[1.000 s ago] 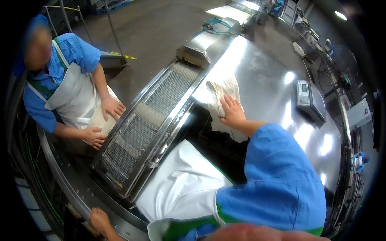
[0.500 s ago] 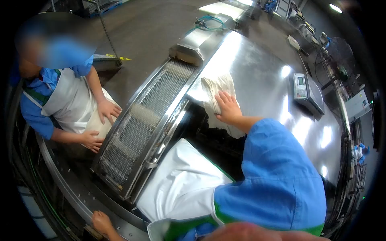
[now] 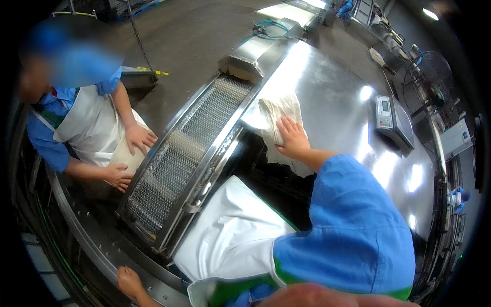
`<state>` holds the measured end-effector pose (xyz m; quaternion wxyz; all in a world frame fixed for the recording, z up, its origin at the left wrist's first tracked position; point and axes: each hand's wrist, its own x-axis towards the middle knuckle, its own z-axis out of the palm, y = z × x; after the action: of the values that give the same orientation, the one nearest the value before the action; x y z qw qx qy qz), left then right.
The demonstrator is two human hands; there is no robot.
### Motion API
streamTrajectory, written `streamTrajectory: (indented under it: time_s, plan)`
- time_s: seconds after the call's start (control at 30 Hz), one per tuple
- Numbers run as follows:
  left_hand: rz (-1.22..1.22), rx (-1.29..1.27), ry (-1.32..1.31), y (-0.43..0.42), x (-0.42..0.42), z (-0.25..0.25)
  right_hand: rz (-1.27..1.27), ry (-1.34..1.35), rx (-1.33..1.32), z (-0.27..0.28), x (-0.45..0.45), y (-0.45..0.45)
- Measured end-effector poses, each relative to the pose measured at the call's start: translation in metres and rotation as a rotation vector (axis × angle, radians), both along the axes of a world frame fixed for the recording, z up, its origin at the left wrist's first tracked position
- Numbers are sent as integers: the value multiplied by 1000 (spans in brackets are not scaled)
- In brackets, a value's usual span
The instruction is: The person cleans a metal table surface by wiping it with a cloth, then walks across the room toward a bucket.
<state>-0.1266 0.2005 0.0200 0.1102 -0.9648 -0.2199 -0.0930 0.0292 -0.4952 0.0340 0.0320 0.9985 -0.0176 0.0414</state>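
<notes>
My right hand (image 3: 292, 137) lies with its fingers stretched out on a damp, off-white cloth (image 3: 280, 108), pressing it against the shiny steel table (image 3: 337, 97). The cloth is creased, and its lower part lies along the table's near edge. At the lower left, my left hand (image 3: 129, 281) rests by the curved metal rail (image 3: 92, 245) with its fingers curled; what they hold, if anything, is hidden. Between me and a co-worker runs a wire-mesh conveyor (image 3: 179, 158) in a steel frame.
Across the conveyor, a co-worker (image 3: 76, 117) in a white apron has both hands on a pale sheet or cloth (image 3: 128, 156). A digital scale (image 3: 394, 124) stands on the table's far right. A steel housing (image 3: 261, 48) with a teal hose tops the conveyor's far end.
The view has shifted slightly. My right hand stays on the cloth in nearly the same place, and my left hand remains by the rail.
</notes>
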Motion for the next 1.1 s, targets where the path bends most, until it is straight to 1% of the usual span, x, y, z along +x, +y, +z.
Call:
streamTrajectory:
  time_s: [0.1, 0.17, 0.2, 0.27, 0.3, 0.4, 0.47, 0.5, 0.57, 0.63, 0.73, 0.8, 0.83, 0.9, 0.93, 0.97, 1.0, 1.1]
  plan:
    - [-5, -6, -8, 7, 0, -6, 17, 6, 14, 4, 1, 2]
    - [-40, -36, -51, 9, -3, -6, -58, 149, 14, 14, 1, 6]
    - [-12, -31, -44, 5, -4, -2, -29, 157, 16, 20, 2, 12]
    - [-7, -28, -14, -4, 0, 8, -100, 225, -29, 28, 2, 18]
    - [14, -19, -6, -2, -3, 8, -93, 184, 11, 22, 2, 16]
    - [36, -56, -28, 1, 1, 3, -85, 175, 2, 15, 3, 10]
    - [35, -21, -61, -3, 0, 4, -47, 135, -20, 7, 2, 4]
    - [-33, -75, -107, 0, 0, 3, -34, 95, -4, 6, 1, 3]
    - [0, -48, -91, 3, -2, -1, -12, 55, 16, 3, 2, 2]
    - [19, -26, -74, 3, -1, -2, 25, -73, 73, 2, 1, 2]
    - [44, -8, -51, 1, 0, -2, 15, -2, 63, 3, 4, -1]
    - [66, -15, -45, -11, 2, 9, 32, -9, 58, -1, 3, -6]
    - [97, -13, -43, -6, 1, 4, 45, -14, 54, -3, 4, -7]
    - [-22, 9, -85, 11, -3, -14, 75, 17, 26, 0, 4, -3]
    - [-23, 8, -120, 7, -2, -10, 65, 45, -8, 3, 5, -1]
    - [28, 5, -96, 4, -1, -7, 105, 43, -1, 4, 6, -1]
    - [-19, 3, -160, 4, -1, -8, 119, 78, -27, 6, 7, -3]
    - [20, -1, -152, -9, 1, 6, 162, 169, -62, 19, 8, -8]
